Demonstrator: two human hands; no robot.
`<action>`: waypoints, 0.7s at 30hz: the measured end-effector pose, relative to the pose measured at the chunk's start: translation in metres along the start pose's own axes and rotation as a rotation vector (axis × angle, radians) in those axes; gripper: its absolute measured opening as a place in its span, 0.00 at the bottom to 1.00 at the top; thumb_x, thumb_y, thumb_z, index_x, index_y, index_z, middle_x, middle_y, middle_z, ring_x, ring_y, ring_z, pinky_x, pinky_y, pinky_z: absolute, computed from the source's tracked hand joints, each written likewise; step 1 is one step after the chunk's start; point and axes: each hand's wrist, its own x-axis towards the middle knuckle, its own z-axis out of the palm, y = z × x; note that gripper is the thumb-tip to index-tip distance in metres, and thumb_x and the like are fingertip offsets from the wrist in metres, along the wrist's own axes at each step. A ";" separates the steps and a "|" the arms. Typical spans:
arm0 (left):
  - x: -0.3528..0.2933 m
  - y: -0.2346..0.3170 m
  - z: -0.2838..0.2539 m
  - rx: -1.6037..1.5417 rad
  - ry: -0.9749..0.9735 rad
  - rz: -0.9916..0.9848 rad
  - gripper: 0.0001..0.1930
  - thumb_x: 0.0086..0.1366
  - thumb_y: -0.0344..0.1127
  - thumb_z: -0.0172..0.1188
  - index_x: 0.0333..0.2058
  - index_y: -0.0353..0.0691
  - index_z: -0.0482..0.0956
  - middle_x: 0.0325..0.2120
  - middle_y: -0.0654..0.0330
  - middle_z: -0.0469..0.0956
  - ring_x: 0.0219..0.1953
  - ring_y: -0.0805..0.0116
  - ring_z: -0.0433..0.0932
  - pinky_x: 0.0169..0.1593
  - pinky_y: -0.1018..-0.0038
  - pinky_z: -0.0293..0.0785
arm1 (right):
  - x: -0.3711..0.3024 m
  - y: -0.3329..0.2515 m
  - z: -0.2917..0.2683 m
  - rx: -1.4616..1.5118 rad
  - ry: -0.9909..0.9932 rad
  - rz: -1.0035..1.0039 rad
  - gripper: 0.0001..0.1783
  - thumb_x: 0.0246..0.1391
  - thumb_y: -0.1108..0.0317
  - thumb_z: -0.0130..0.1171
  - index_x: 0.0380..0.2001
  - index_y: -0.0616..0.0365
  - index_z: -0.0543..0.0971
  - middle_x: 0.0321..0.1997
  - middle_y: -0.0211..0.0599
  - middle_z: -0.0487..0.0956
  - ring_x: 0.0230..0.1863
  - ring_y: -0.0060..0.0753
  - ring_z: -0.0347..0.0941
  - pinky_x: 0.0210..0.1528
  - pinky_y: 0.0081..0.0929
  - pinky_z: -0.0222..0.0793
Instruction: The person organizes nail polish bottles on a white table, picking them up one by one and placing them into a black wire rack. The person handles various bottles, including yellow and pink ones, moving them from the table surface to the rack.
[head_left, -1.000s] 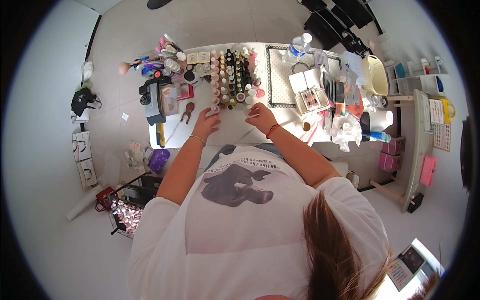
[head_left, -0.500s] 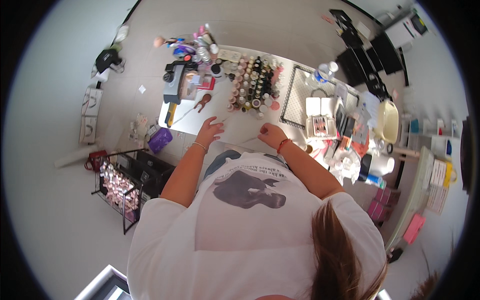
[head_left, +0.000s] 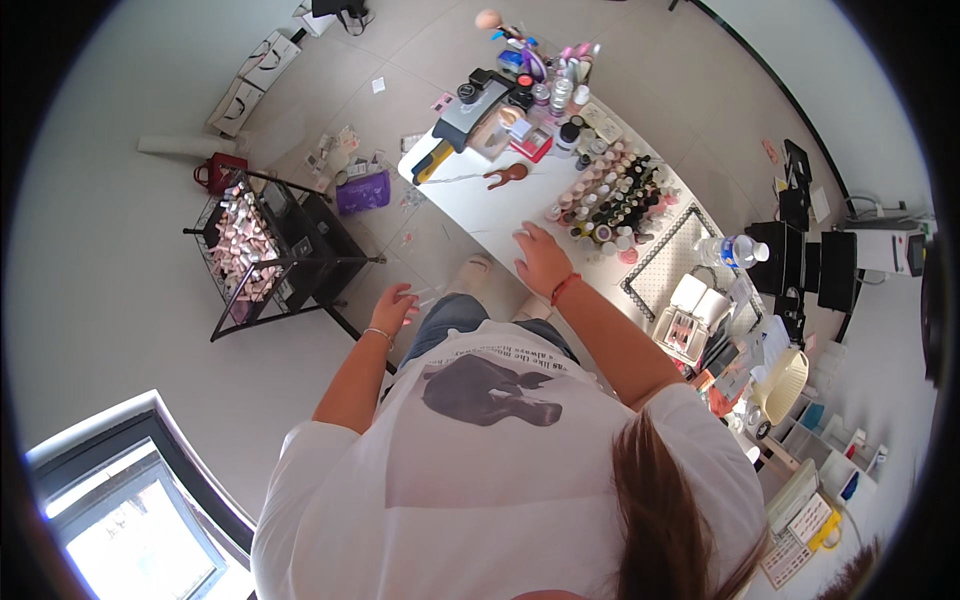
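L hand (head_left: 396, 307) out in front, fingers loosely bent & a bit apart. R hand (head_left: 543, 258) farther fwd, back of hand up, fingers slightly curled. L arm (head_left: 350, 385) & R arm (head_left: 622, 345) bare, angled fwd.

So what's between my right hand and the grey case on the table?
In the head view, a brown forked piece lies on the white tabletop between your right hand and the grey case; nearer the case is a clear container.

White table (head_left: 468, 210); purple bag (head_left: 364, 194)
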 end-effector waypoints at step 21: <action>0.016 0.044 -0.267 1.227 0.915 0.464 0.30 0.55 0.38 0.65 0.58 0.51 0.70 0.65 0.59 0.60 0.66 0.52 0.59 0.67 0.51 0.54 | 0.131 -0.012 0.051 -0.373 0.083 0.311 0.37 0.47 0.68 0.60 0.63 0.63 0.65 0.73 0.60 0.53 0.73 0.67 0.46 0.73 0.50 0.47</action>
